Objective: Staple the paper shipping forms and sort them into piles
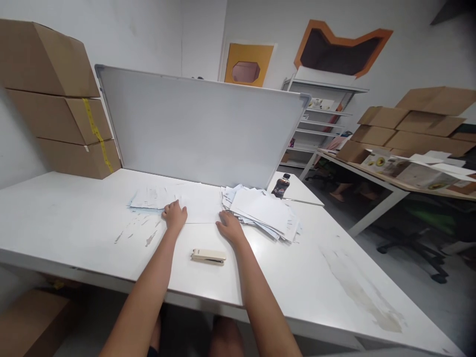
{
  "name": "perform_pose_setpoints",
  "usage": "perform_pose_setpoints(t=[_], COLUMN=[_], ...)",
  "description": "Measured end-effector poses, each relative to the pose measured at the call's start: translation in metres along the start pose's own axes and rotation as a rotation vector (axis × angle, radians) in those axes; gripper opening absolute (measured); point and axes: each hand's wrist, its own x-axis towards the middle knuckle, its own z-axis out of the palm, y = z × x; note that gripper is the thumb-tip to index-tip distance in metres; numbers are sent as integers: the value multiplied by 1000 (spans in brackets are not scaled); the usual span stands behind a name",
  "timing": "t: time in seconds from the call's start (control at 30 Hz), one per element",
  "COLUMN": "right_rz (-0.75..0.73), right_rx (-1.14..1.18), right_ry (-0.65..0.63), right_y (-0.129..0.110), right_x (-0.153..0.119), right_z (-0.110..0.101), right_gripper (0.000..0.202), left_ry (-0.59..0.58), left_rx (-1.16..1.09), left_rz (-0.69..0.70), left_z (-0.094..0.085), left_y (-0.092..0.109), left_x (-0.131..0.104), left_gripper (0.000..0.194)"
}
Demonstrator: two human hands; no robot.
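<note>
A white sheet of paper [201,206] lies flat on the white table between my hands. My left hand [174,216] rests at its left edge, beside a flat stack of papers [148,197], fingers spread. At the sheet's right edge lies my right hand [229,226], its fingers apart, close to a larger, untidy pile of papers [262,210]. Nearer to me, between my forearms, a cream stapler [208,256] lies on the table, touched by neither hand.
A whiteboard [204,129] stands upright behind the papers. Cardboard boxes [74,153] are stacked at the left. A dark drink bottle [280,186] stands behind the right pile. Another table [372,173] at the right holds more boxes.
</note>
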Motion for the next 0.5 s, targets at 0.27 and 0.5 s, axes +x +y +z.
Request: perform_pose_setpoints(t=[0.27,0.5], right_rz=[-4,14], right_rx=[-3,20], right_ry=[-1,-6], right_y=[-11,-10], right_x=[-1,0], right_z=[-11,-11], right_gripper=[46,50], left_ry=[-132,-91], left_rx=[-791,-404], left_rz=[-75,104], left_z=[7,-4], left_y=[10,18], left_x=[11,-3], left_gripper=[43,33])
